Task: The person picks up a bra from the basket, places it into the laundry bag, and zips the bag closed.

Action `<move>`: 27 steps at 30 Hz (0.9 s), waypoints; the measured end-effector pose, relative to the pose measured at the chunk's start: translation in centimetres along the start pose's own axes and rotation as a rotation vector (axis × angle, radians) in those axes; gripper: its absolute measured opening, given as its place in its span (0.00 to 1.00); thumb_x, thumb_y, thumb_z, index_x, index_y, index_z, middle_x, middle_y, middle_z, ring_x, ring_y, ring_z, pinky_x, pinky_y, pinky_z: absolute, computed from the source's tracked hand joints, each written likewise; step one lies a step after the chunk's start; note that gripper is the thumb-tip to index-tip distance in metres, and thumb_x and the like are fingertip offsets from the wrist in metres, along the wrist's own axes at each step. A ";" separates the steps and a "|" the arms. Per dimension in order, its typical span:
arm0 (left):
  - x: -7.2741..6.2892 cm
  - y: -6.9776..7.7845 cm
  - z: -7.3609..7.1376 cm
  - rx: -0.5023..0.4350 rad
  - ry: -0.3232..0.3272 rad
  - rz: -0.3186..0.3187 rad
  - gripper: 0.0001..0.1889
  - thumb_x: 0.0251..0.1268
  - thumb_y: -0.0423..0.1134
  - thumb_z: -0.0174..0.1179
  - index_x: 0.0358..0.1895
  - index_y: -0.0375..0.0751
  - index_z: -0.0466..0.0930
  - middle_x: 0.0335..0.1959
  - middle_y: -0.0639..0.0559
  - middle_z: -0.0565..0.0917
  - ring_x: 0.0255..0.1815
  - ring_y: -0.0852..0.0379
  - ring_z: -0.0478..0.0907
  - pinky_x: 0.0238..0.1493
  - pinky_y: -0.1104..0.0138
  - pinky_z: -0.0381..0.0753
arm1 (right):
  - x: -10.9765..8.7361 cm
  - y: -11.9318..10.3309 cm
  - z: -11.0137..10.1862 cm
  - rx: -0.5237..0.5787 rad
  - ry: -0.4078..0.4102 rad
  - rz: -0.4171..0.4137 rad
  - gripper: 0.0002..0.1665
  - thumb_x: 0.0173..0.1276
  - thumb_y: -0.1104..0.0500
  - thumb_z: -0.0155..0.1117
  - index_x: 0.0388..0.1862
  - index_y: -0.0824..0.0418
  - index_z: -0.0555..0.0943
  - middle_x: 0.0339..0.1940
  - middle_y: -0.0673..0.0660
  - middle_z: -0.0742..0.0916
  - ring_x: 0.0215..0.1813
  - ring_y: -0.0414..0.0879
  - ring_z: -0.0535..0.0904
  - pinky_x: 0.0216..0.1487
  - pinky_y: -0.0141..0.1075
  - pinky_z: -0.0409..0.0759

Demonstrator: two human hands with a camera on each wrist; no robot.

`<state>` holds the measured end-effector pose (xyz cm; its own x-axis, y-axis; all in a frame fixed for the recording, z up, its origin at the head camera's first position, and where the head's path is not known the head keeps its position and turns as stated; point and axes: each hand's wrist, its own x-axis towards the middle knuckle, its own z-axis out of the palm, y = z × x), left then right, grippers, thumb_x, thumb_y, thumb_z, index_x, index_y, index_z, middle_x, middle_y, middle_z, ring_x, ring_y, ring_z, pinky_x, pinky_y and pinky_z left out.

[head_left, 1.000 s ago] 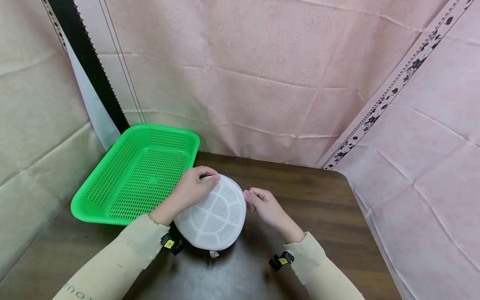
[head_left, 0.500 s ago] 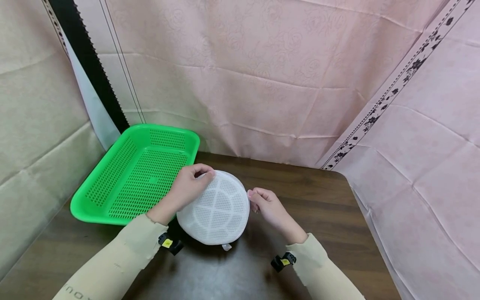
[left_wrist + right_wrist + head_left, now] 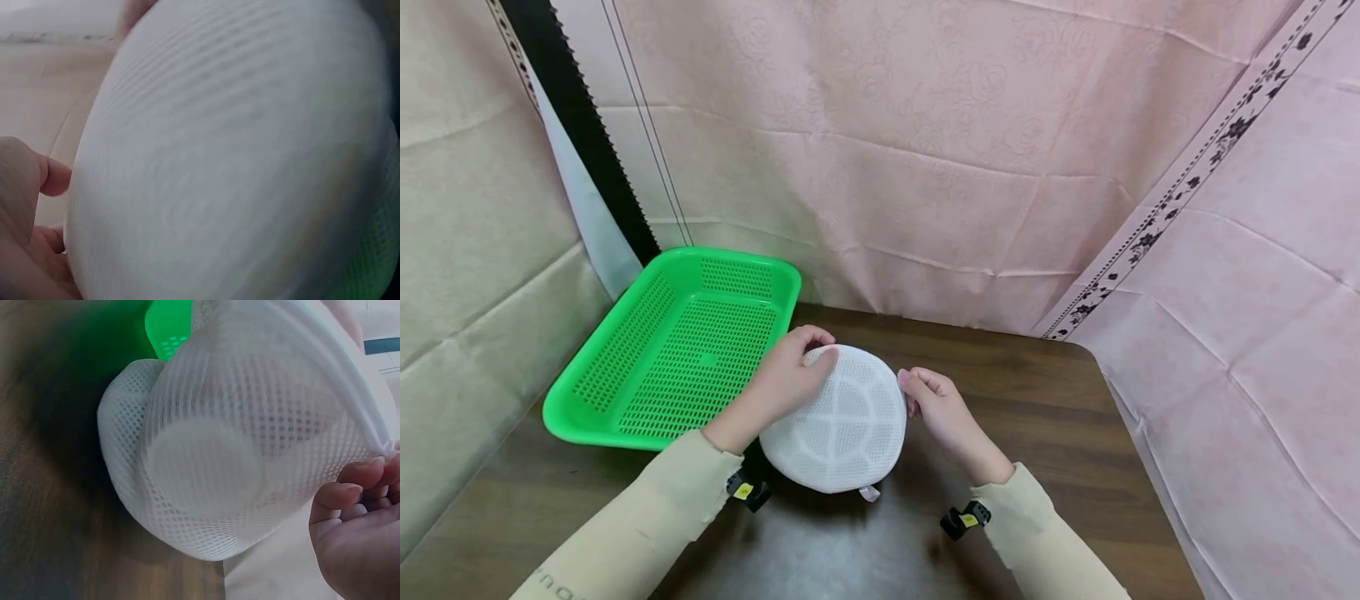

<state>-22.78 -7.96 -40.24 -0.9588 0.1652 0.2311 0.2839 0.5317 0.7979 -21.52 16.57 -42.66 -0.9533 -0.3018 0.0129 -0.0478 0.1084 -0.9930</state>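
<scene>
A round white mesh laundry bag (image 3: 838, 425) with a small tag on its lower edge is held tilted above the table. My left hand (image 3: 793, 375) grips its upper left rim, thumb on the near face and fingers partly hidden behind. At the right rim my right hand (image 3: 936, 408) pinches the edge between thumb and curled fingers. The right wrist view shows that pinch at the end of a smooth white band, perhaps a zipper, along the mesh bag (image 3: 250, 425). In the left wrist view the bag (image 3: 206, 144) fills most of the picture, blurred.
A green perforated plastic basket (image 3: 561, 421) stands left of the bag, close to my left forearm. The dark wooden table (image 3: 1037, 400) extends to the right. Pale patterned cloth (image 3: 925, 167) hangs behind and at both sides.
The bag has shifted slightly right and turned a little, its tag swinging rightward. My right hand has moved slightly right and up with the rim; both hands keep their hold.
</scene>
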 end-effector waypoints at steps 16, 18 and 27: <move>-0.3 2.7 2.5 0.235 -0.103 0.377 0.13 0.65 0.43 0.60 0.51 0.47 0.83 0.46 0.55 0.76 0.51 0.53 0.67 0.57 0.53 0.59 | 0.5 -0.9 0.7 -0.018 -0.076 -0.047 0.28 0.77 0.51 0.50 0.24 0.73 0.69 0.24 0.70 0.70 0.28 0.51 0.67 0.30 0.34 0.67; -0.4 2.7 2.6 0.228 -0.102 0.368 0.11 0.65 0.43 0.60 0.48 0.48 0.84 0.44 0.57 0.76 0.50 0.54 0.67 0.56 0.54 0.59 | 0.6 -1.0 0.7 -0.027 -0.085 -0.045 0.27 0.78 0.52 0.49 0.24 0.73 0.69 0.25 0.72 0.70 0.30 0.52 0.68 0.31 0.35 0.68; -0.5 2.5 2.7 0.163 -0.097 0.344 0.04 0.65 0.41 0.62 0.40 0.48 0.84 0.41 0.58 0.77 0.46 0.57 0.69 0.57 0.53 0.58 | -0.3 -3.0 1.3 -0.076 -0.118 -0.049 0.25 0.79 0.59 0.46 0.26 0.80 0.67 0.26 0.78 0.69 0.30 0.56 0.68 0.32 0.35 0.68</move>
<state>-21.56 -4.47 -39.92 -0.8041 0.4307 0.4097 0.5940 0.5551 0.5822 -20.71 15.14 -39.82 -0.9078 -0.4173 0.0427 -0.1202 0.1611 -0.9796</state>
